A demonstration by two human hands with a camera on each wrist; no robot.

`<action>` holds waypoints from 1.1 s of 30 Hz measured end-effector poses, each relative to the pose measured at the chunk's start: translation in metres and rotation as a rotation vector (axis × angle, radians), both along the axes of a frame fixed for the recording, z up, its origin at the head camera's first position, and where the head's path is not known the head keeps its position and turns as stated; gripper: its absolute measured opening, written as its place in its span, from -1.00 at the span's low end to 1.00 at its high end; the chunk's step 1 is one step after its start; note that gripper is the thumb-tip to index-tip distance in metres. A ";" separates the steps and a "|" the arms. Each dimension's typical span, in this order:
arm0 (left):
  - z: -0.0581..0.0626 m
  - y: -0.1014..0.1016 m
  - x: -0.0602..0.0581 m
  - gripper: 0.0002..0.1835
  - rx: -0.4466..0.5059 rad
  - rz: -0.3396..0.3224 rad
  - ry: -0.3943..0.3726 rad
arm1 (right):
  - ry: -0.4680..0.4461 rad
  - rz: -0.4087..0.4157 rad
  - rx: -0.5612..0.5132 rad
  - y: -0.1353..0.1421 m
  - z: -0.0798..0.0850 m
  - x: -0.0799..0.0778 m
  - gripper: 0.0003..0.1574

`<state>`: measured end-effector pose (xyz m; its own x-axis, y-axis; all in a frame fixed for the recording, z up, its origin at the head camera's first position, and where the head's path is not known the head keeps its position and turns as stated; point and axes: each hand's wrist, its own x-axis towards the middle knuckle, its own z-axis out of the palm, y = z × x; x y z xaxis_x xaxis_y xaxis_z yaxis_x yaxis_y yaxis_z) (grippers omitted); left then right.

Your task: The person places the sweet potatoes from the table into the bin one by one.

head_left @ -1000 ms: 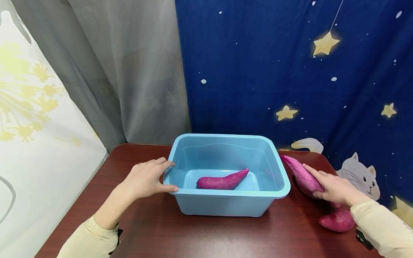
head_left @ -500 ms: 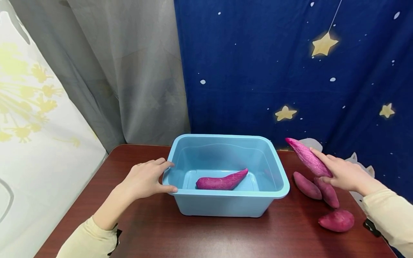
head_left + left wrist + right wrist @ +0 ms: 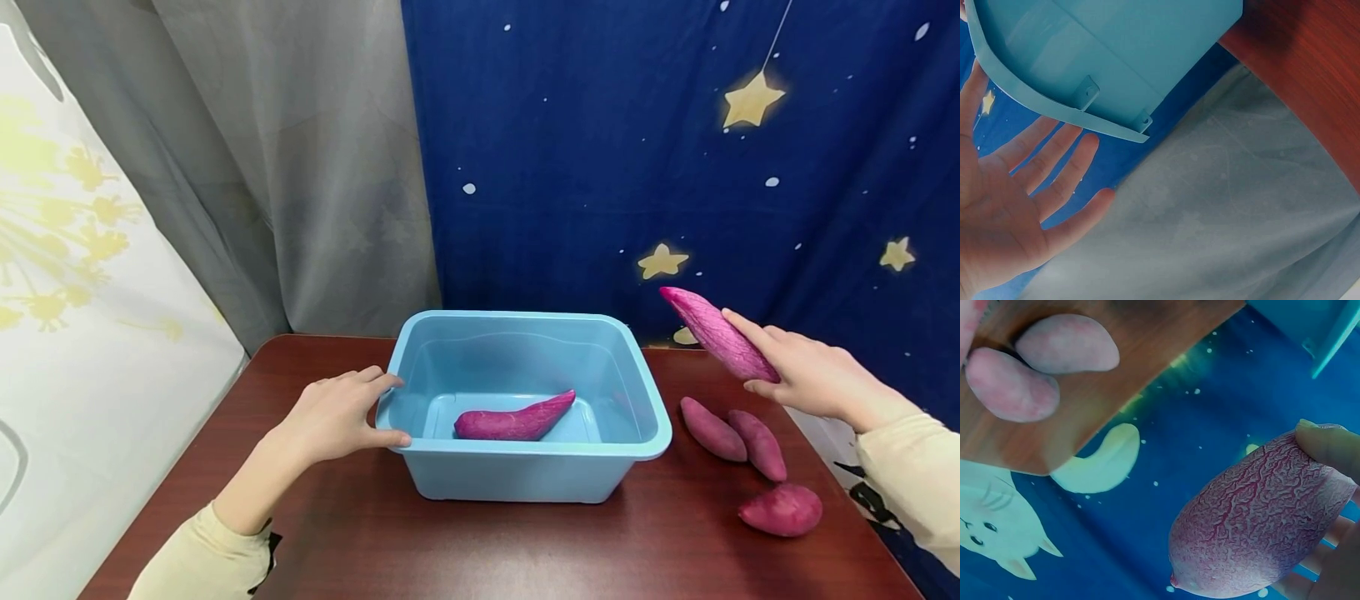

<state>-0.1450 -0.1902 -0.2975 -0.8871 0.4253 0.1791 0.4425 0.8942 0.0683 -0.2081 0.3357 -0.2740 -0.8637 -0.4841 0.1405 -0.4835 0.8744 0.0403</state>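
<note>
My right hand (image 3: 813,367) holds a long purple sweet potato (image 3: 716,333) up above the table's right side, its pointed end toward the far left. In the right wrist view, the thumb and fingers lie on opposite sides of this wrinkled sweet potato (image 3: 1254,519). My left hand (image 3: 337,418) touches the left rim of a light blue plastic tub (image 3: 517,475), thumb at its near corner. The left wrist view shows those fingers (image 3: 1054,153) fairly straight and spread, with several tips by the rim. One purple sweet potato (image 3: 513,421) lies on the tub's floor.
Right of the tub, two smaller sweet potatoes (image 3: 712,429) lie side by side, and a redder one (image 3: 782,510) is nearer the front. The dark red table (image 3: 487,550) ends at a grey curtain (image 3: 352,167) and a blue star-patterned curtain (image 3: 570,150).
My right hand has lifted the long sweet potato up off the table, moving slightly right, which uncovers the smaller sweet potatoes beneath. The left hand stays at the tub's rim.
</note>
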 end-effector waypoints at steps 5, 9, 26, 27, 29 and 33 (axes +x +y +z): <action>0.000 0.000 0.000 -0.30 -0.001 -0.004 0.008 | 0.043 0.001 0.006 -0.005 0.014 0.000 0.26; -0.001 0.000 0.001 -0.30 0.002 -0.007 0.015 | 0.068 0.009 0.013 -0.010 0.024 -0.001 0.26; -0.001 -0.001 0.000 -0.30 0.002 -0.012 0.026 | 0.139 0.071 0.057 -0.029 0.052 -0.006 0.22; -0.001 -0.001 0.000 -0.30 0.003 -0.013 0.027 | 0.141 0.073 0.058 -0.030 0.053 -0.006 0.22; -0.002 -0.001 0.000 -0.30 0.003 -0.014 0.027 | 0.155 0.084 0.062 -0.034 0.055 -0.007 0.20; -0.002 -0.001 0.000 -0.30 0.005 -0.016 0.026 | 0.176 0.110 0.069 -0.042 0.060 -0.008 0.20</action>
